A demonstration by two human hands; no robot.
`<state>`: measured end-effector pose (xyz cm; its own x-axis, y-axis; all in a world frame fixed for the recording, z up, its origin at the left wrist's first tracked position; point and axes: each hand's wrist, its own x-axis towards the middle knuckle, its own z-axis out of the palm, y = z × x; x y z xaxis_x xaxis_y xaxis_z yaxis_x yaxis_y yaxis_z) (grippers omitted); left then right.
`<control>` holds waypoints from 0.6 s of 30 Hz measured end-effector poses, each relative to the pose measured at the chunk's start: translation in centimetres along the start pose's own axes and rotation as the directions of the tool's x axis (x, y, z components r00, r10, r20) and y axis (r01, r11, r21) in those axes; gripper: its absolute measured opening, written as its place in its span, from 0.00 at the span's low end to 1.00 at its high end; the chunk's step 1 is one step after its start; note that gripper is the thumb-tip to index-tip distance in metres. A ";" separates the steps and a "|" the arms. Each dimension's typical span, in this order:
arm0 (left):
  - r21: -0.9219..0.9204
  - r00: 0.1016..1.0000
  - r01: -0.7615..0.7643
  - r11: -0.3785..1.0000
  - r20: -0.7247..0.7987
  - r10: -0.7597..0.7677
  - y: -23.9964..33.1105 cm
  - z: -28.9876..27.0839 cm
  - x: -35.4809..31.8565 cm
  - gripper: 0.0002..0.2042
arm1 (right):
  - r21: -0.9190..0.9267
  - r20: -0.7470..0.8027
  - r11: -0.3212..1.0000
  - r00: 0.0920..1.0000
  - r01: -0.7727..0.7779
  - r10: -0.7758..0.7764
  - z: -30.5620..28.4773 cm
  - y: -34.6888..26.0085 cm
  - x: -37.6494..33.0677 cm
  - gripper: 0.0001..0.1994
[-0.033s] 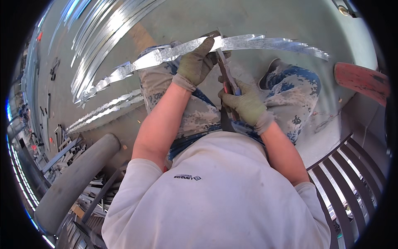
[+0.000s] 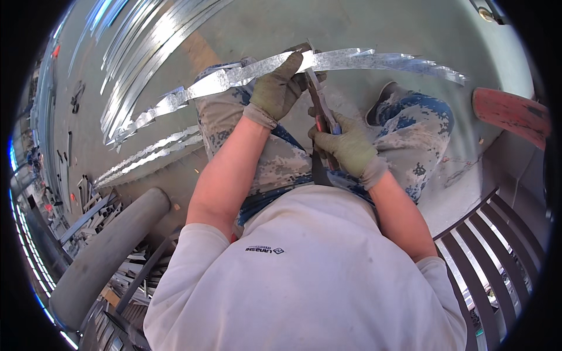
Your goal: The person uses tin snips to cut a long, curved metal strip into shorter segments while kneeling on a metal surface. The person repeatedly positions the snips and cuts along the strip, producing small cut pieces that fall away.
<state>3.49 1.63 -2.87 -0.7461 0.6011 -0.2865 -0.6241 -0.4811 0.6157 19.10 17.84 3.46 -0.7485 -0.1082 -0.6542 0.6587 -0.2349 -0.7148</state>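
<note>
Gripping a long strip of shiny sheet metal [image 2: 351, 61], the left hand [image 2: 276, 90] in an olive work glove has its fingers curled over the strip's near edge, close to the middle of its length. Right hand [image 2: 345, 146], gloved alike, is clenched around the handles of a pair of metal snips [image 2: 321, 117]; the blades point up and away and meet the strip just beside the left fingertips. Whether the blades are closed cannot be told.

Strip lies across both knees, over camouflage trousers [image 2: 410, 131]. Its edges are jagged and wavy, the surface spangled and bright. The right end tapers to a point well past the right knee; the left end runs out toward the floor.

Room: bare grey concrete floor [image 2: 263, 29] beyond the strip, open ahead. To the left, more cut strips [image 2: 152, 149] lie side by side, and a bundle of long bright lengths [image 2: 140, 64] curves away. A thick grey pipe [image 2: 108, 254] lies near the lower left, with scrap offcuts [image 2: 88, 205] beside it. On the right, a red flat piece [image 2: 509, 114] and a dark slatted grating [image 2: 497, 245] crowd the right elbow.
</note>
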 end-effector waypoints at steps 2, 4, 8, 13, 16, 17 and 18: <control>0.002 1.000 -0.004 1.000 0.000 0.004 0.0 0.1 0.1 0.24 | 0.012 0.020 1.000 1.000 0.008 -0.008 -0.2 0.0 0.1 0.23; 0.002 1.000 -0.014 1.000 -0.014 0.014 0.0 0.0 0.2 0.24 | 0.023 0.026 1.000 1.000 0.016 -0.016 -0.3 0.1 0.2 0.24; -0.039 0.999 -0.002 0.999 -0.034 0.001 0.0 0.4 0.2 0.22 | 0.077 0.049 0.997 0.999 0.004 -0.008 -0.5 0.2 0.6 0.24; -0.112 0.998 0.027 0.993 -0.049 -0.033 0.0 0.3 0.2 0.18 | 0.274 0.148 0.961 0.989 -0.037 -0.004 -1.1 0.4 0.9 0.28; -0.097 0.998 0.023 0.995 -0.062 -0.029 -0.1 0.4 0.1 0.18 | 0.348 0.247 0.930 0.969 -0.115 0.027 -1.9 0.3 1.1 0.31; -0.083 0.998 0.030 0.996 -0.049 -0.034 -0.1 0.3 0.2 0.19 | 0.378 0.280 0.916 0.960 -0.136 0.027 -2.2 0.4 1.2 0.32; -0.070 0.999 0.037 0.997 -0.036 -0.040 -0.1 0.1 0.2 0.20 | 0.407 0.314 0.899 0.949 -0.159 0.026 -2.3 0.5 1.3 0.33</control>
<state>3.45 1.82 -2.93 -0.7287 0.5962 -0.3370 -0.6660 -0.5021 0.5518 18.63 19.85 1.67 -0.7176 -0.4117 -0.5617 0.6802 -0.5876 -0.4383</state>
